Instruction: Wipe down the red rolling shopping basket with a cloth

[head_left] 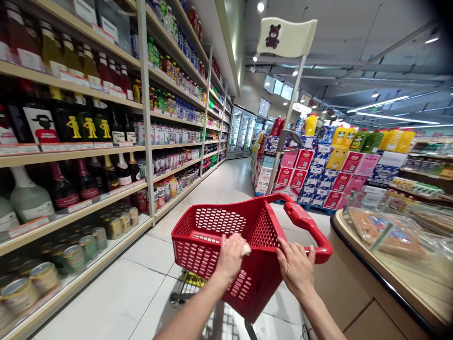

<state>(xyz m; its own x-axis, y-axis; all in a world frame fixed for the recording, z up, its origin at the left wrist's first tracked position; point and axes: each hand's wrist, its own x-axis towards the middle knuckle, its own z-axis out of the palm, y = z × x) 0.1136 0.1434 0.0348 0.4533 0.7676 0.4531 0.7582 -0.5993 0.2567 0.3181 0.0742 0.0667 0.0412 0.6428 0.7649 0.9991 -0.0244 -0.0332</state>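
A red plastic shopping cart (198,215) with perforated walls stands in front of me, turned so its handle (307,222) is at the right. My left hand (231,255) is closed over the near side rim of the basket. Something small and white shows by its thumb, too small to name. Farther right, my right hand (296,265) curls its fingers over the rim beside the handle's end, thumb near the handle. The basket's visible floor holds no goods. A pole rises behind the handle, carrying a cream flag (286,37) with a bear print.
Shelves (106,151) of bottles and cans line the left side. A tiled aisle (208,189) runs ahead to glass-door fridges (242,130). Stacked drink cartons (314,174) stand ahead right. Close on the right is a curved counter (375,264) with packaged food.
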